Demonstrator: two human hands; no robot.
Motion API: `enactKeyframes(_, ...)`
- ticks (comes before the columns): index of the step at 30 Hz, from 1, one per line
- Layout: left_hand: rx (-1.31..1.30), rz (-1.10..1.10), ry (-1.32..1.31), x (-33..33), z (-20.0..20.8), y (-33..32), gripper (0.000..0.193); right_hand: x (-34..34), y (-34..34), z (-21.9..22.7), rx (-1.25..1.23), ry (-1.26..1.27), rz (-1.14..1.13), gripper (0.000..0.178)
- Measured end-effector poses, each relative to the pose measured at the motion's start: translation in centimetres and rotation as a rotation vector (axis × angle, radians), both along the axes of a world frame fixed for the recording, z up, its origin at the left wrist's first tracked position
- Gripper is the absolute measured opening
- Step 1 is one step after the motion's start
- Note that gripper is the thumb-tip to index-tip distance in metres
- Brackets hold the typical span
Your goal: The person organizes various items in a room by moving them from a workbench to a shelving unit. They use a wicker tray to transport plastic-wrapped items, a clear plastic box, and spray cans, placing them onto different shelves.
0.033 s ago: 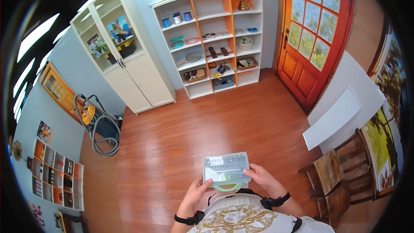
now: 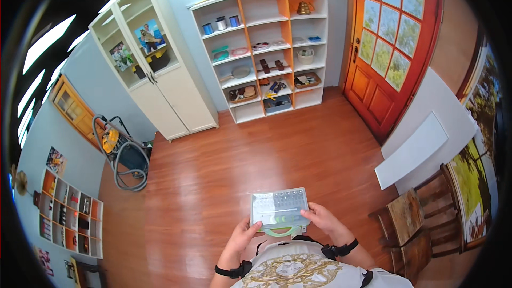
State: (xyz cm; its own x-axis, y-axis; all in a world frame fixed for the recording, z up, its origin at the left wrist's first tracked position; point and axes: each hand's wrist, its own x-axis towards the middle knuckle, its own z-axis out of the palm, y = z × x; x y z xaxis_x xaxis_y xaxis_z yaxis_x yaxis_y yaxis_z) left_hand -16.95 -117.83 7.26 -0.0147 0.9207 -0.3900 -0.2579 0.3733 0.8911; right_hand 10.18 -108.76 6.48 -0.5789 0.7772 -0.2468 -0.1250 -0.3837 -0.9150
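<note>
A flat, see-through plastic tool case [image 2: 279, 200] with a light green carrying handle [image 2: 279, 232] is held level in front of my waist. Rows of small metal pieces, a long thin rod and some green parts show through its lid, which looks closed. My left hand [image 2: 247, 231] grips the near left corner, thumb on top. On the right edge, my right hand [image 2: 319, 216] holds the case with its thumb over the lid. The other fingers of both hands are mostly hidden underneath. The handle hangs toward my body, between the two hands.
Across the wooden floor [image 2: 229, 165] stand a white cabinet [image 2: 170, 104] and a shelf unit [image 2: 256, 21] with spools, baskets and tools. A vacuum cleaner [image 2: 130, 157] is at the left. To the right are a red door [image 2: 376, 96], a white board [image 2: 413, 152] and wooden chairs [image 2: 408, 216].
My view has shifted very slightly, so the room sits a little differently in the picture. Both hands keep the same hold on the tool case.
</note>
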Motion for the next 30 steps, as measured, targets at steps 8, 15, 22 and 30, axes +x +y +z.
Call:
enactKeyframes(8,0.039,0.075,0.060,3.8,2.5,7.4,0.053,2.6,7.7,1.3,-0.032,-0.062,0.029,0.044)
enactKeyframes(15,-0.028,-0.037,0.018,4.8,1.7,12.9,0.051,4.8,10.9,1.2,-0.093,0.006,-0.071,0.050)
enactKeyframes(22,-0.079,-0.179,0.035,5.6,0.9,20.1,0.054,6.5,15.1,0.1,-0.107,0.002,-0.180,0.054)
enactKeyframes(30,0.026,-0.432,0.147,4.3,0.7,32.0,0.056,6.0,22.5,-0.4,-0.024,0.009,-0.372,0.059)
